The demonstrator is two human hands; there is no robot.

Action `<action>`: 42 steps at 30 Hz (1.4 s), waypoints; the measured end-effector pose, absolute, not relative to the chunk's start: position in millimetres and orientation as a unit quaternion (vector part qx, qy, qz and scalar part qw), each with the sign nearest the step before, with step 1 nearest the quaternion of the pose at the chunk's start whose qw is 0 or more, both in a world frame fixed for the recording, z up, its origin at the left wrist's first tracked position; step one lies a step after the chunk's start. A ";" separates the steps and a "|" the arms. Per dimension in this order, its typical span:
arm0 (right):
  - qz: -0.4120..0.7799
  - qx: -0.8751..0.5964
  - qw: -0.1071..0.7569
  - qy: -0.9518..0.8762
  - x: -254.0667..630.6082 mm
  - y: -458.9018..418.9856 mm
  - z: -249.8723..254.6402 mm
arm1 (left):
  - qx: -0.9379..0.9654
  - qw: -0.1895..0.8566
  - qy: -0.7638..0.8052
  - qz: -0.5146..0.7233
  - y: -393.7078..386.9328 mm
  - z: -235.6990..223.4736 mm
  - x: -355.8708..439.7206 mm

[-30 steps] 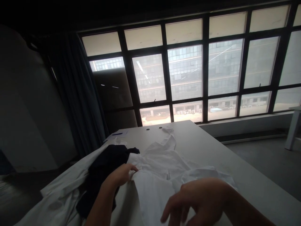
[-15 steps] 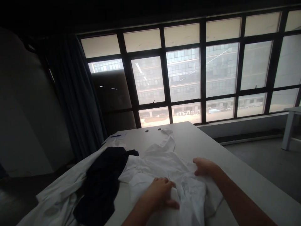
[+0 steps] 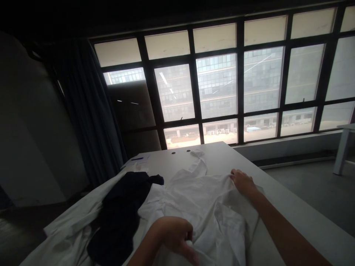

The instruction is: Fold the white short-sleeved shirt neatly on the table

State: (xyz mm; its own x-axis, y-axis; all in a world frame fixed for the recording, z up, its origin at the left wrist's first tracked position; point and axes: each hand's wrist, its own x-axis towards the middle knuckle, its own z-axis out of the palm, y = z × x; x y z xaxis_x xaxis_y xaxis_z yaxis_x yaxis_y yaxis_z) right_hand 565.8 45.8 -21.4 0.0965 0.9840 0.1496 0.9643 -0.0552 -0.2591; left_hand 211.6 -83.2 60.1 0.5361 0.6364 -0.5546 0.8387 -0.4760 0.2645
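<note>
A white long-sleeved shirt [image 3: 199,195] lies spread and wrinkled on the white table [image 3: 219,157], one sleeve stretching toward the far edge. My left hand [image 3: 177,234] is closed over the near part of the shirt, and a bit of white cloth shows between thumb and fingers. At the shirt's right side, my right hand [image 3: 243,183] pinches the fabric and draws it taut. Dark navy clothing [image 3: 122,214] sits in a heap just left of the shirt.
More pale cloth [image 3: 69,225] hangs along the table's left edge. A pen [image 3: 137,159] rests on paper at the far left corner. Two round holes [image 3: 173,153] mark the far end. Behind are windows and a blue curtain [image 3: 91,122]; another white table [image 3: 344,144] stands at right.
My right hand has moved away from me and now grips the shirt, spreading its right side flatter. My left hand has come nearer and turned, its fingers closing on the cloth.
</note>
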 end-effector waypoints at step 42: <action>0.033 -0.638 0.231 -0.734 499.2 39.6 -77.7 | 0.870 0.058 0.481 0.096 -33.7 -65.2 222.6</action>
State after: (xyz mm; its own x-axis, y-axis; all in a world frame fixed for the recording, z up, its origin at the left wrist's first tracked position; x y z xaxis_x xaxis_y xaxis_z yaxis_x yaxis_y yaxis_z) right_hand 499.2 39.6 -77.7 -0.0789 0.9517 0.2966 0.9216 0.1830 -0.3422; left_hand 222.6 -33.7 -65.2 0.5194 0.8472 0.1118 0.8250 -0.5312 0.1930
